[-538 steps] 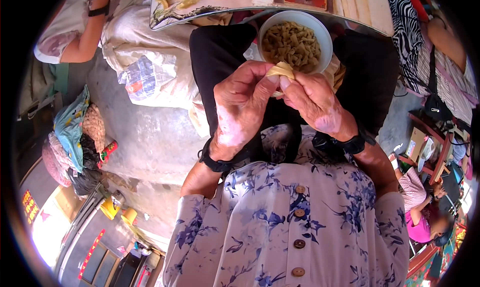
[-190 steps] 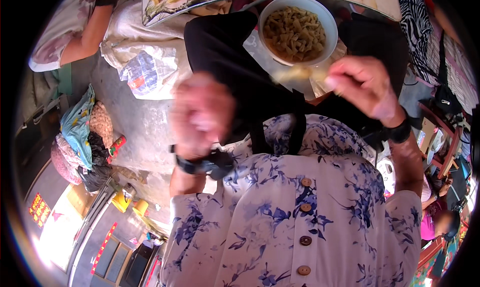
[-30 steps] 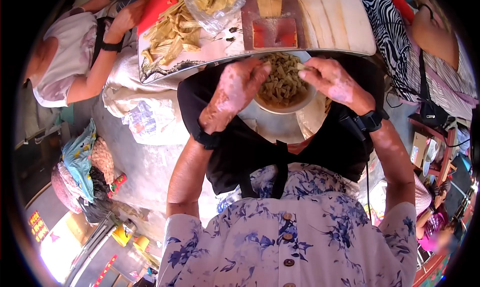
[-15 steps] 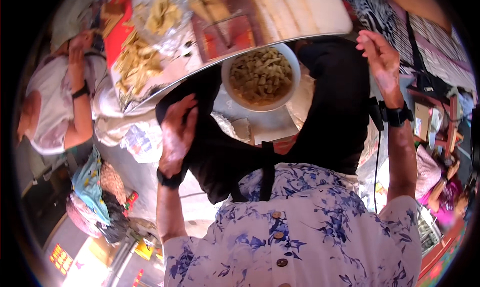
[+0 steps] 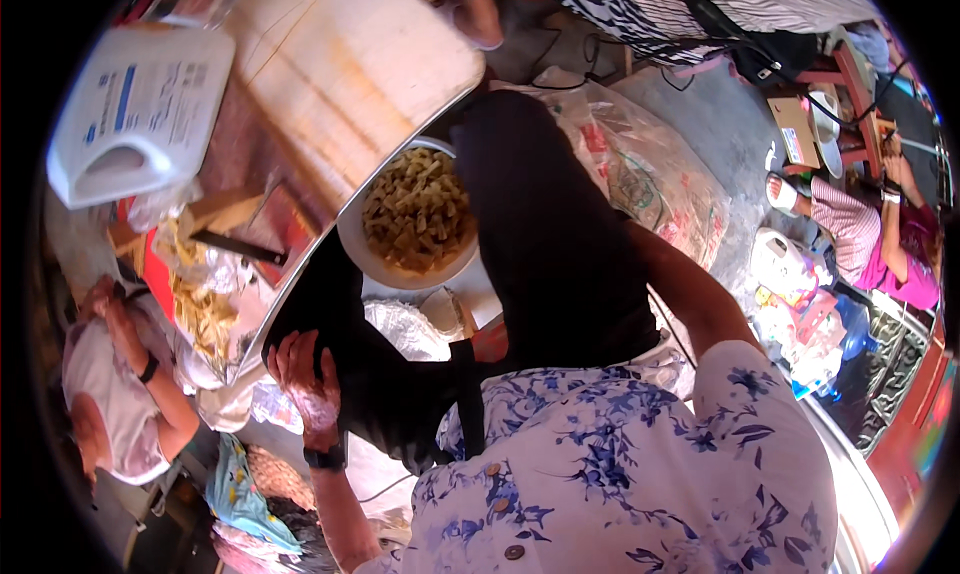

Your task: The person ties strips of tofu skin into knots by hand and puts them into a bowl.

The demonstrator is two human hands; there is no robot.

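Observation:
My left hand (image 5: 308, 382) rests at my left knee beside the table edge, fingers somewhat spread and nothing in them. On the right, my forearm (image 5: 700, 294) reaches down past my right thigh, and the leg hides the hand. Between my knees stands a white bowl (image 5: 352, 242) filled with chopped yellowish-brown pieces (image 5: 415, 214). The table's edge overhangs its left side. A pale, stained cutting board (image 5: 320, 74) lies on the table above the bowl. Nearer my left hand, a dark-bladed knife (image 5: 240, 246) lies by a heap of yellowish strips (image 5: 205, 309).
A white plastic jug (image 5: 150, 104) lies at the table's far left. Another person (image 5: 130, 384) sits at the left. Clear plastic sacking (image 5: 650, 164) covers floor beyond my right leg. Filled bags (image 5: 800, 304) and a seated person in purple (image 5: 900, 264) are at the right.
My view has swung to the right. My right hand, raised and open before, has dropped out of sight beside my right leg. My left hand has settled at the knee. The white jug has come into view.

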